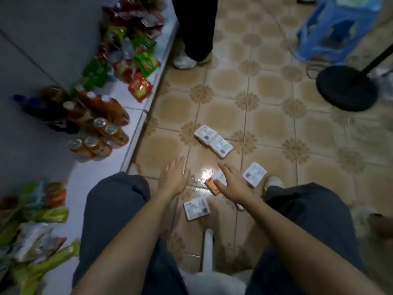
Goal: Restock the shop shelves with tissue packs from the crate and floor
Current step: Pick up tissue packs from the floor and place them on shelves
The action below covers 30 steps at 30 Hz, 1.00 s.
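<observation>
Several white tissue packs lie on the tiled floor. Two tissue packs [213, 140] touch each other ahead of my hands, one tissue pack [254, 174] lies to the right, and another tissue pack [196, 208] sits between my forearms. My right hand [232, 183] holds a tilted pack with an orange edge [213, 186] just above the floor, fingers around it. My left hand [174, 177] hovers over the floor with straight fingers and holds nothing. The low white shelf [136, 116] runs along the left.
Bottles and cans [100, 126] and snack bags [138, 60] stand on the shelf; more bags [36, 220] lie at lower left. Another person's legs and shoe [187, 60] stand ahead. A black stand base [346, 88] and blue stool [338, 28] are at right.
</observation>
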{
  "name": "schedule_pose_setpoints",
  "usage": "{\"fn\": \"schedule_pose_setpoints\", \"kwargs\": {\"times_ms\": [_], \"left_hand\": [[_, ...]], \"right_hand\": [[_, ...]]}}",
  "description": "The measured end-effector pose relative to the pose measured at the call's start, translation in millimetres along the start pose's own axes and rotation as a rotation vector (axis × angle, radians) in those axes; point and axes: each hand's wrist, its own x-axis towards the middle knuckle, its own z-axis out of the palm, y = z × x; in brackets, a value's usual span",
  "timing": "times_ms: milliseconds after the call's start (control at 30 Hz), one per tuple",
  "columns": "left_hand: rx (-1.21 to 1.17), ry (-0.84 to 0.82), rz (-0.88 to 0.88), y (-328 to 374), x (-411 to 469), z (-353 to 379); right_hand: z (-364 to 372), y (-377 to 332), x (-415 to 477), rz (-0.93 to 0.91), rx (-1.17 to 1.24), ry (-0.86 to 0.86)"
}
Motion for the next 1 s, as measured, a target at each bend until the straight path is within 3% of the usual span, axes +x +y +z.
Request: {"fn": "schedule_pose_setpoints", "kwargs": {"times_ms": [133, 400, 600, 800, 1000], "left_hand": [[-0.041, -0.143, -0.083, -31, 30, 65], [-0.254, -0.331, -0.444, -111, 80, 210], [-0.517, -0.402, -0.725, -134, 108, 275], [-0.757, -0.398, -0.952, -131, 117, 280], [-0.907, -0.202, -0.962, -95, 100, 211]], "right_hand": [[61, 43, 16, 0.133, 0.045, -0.144], [193, 92, 90, 0.335, 0.287, -0.426], [253, 125, 137, 0.599, 0.497, -0.47], [258, 118, 142, 0.707, 0.708, -0.429], [194, 83, 124, 0.642, 0.673, -0.299]]}}
